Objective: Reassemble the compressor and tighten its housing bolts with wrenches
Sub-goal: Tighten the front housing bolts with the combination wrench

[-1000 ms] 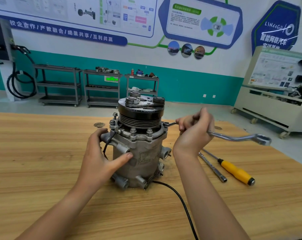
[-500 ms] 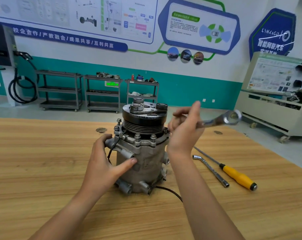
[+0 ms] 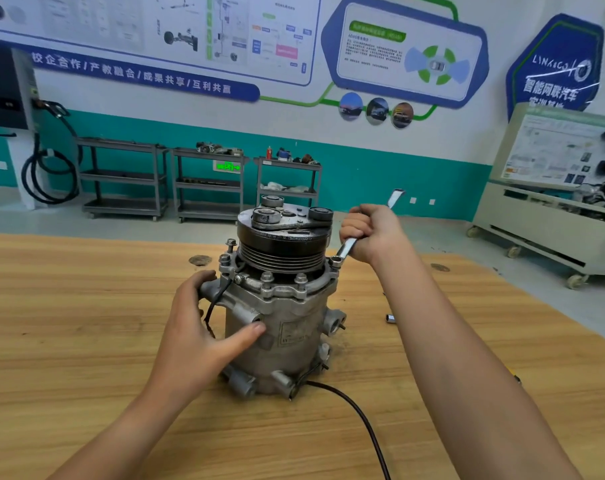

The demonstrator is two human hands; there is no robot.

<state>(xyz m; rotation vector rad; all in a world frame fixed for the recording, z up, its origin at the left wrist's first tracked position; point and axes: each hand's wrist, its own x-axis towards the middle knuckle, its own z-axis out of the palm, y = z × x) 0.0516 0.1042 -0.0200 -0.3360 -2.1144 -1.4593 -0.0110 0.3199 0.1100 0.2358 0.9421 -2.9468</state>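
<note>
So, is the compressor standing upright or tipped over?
Upright: the compressor stands base-down on the table, pulley on top, left hand holding it.

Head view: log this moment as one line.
left hand: grips compressor | right hand: grips wrench | wrench: ring end on right-side housing bolt | compressor: upright on table

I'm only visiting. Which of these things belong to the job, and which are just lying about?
In the job:
compressor, steadied by the left hand
wrench, gripped by the right hand
housing bolts

Lying about:
small metal bit on the table
shelf carts
display bench
</note>
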